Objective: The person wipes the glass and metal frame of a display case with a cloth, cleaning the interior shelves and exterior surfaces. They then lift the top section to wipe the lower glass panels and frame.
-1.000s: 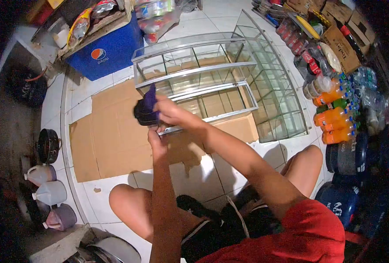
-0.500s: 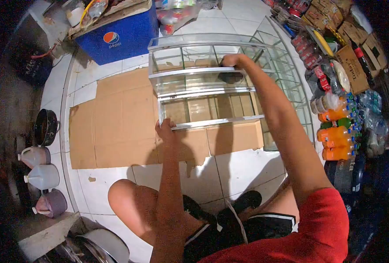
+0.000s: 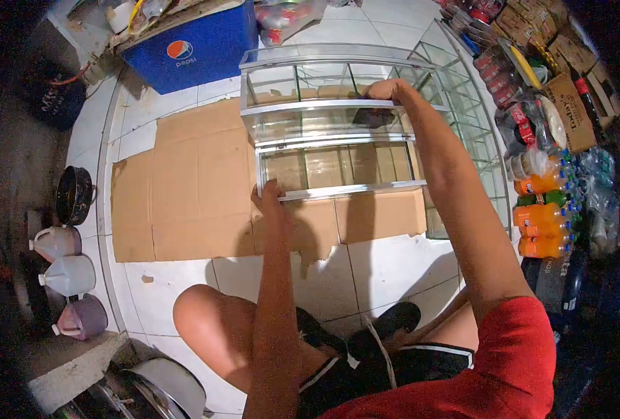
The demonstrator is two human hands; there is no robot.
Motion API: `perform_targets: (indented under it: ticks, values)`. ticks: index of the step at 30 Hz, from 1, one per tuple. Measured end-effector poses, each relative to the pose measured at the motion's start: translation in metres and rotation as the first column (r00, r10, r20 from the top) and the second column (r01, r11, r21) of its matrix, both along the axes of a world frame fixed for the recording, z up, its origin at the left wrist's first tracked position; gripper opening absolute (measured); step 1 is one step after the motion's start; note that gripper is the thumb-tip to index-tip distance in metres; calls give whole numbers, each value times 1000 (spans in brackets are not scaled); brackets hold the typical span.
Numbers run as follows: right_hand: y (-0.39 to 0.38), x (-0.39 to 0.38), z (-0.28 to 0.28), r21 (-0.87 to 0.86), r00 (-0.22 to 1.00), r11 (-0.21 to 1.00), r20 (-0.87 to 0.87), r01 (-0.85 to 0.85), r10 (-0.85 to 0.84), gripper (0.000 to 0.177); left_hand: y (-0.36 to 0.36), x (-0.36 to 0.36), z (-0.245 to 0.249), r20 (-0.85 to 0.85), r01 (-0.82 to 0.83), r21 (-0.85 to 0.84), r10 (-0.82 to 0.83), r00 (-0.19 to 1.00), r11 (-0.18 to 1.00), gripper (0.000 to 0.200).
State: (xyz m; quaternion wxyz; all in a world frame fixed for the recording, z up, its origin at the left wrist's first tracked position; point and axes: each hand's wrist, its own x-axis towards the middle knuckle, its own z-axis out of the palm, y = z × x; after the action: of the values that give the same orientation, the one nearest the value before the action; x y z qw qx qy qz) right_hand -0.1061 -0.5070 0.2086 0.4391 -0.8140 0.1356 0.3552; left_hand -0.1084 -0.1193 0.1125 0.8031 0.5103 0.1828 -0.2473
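A glass display case (image 3: 338, 107) with silver metal framing lies on a flattened cardboard sheet (image 3: 198, 181) in front of me. My left hand (image 3: 271, 192) is curled around the near left corner of its frame. With fingers bent, my right hand (image 3: 385, 89) reaches over the case to its upper middle bar, right of centre. A dark patch shows just below that hand, in the glass; what the fingers hold there I cannot tell. Glass panes and inner dividers let the cardboard show through.
More glass compartments (image 3: 467, 133) stand along the right. Beyond them are orange soda bottles (image 3: 539, 221) and cardboard boxes (image 3: 568, 112). A blue Pepsi cooler (image 3: 198, 52) stands at the back left. Plastic jugs (image 3: 69, 276) and a black pan (image 3: 76, 194) line the left side.
My right hand has shifted slightly to the right along the bar. My left hand keeps its hold at the corner, and the view has moved a little.
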Motion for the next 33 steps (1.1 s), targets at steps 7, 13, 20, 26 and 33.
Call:
perform_targets:
  ticks: [7, 13, 20, 26, 33]
  values:
    - [-34, 1, 19, -164, 906, 985, 406, -56, 119, 14, -3, 19, -48, 39, 28, -9, -28, 999, 1000, 60]
    - [-41, -5, 74, 365, 628, 723, 358, 586, -691, 22, -5, 10, -24, 1, -58, -4, 58, 998, 998, 59]
    - [-24, -71, 144, 405, 336, 609, 566, 681, -753, 29, -9, 6, -24, 59, -80, -65, 84, 995, 995, 41]
    - [-64, -103, 97, -164, 807, 892, 517, 420, -285, 34, -4, 14, -35, 83, -66, -82, 73, 994, 994, 22]
    - [-57, -66, 33, -610, 996, 792, -81, -13, -46, 34, -7, 9, -18, 111, -44, -18, 45, 993, 999, 18]
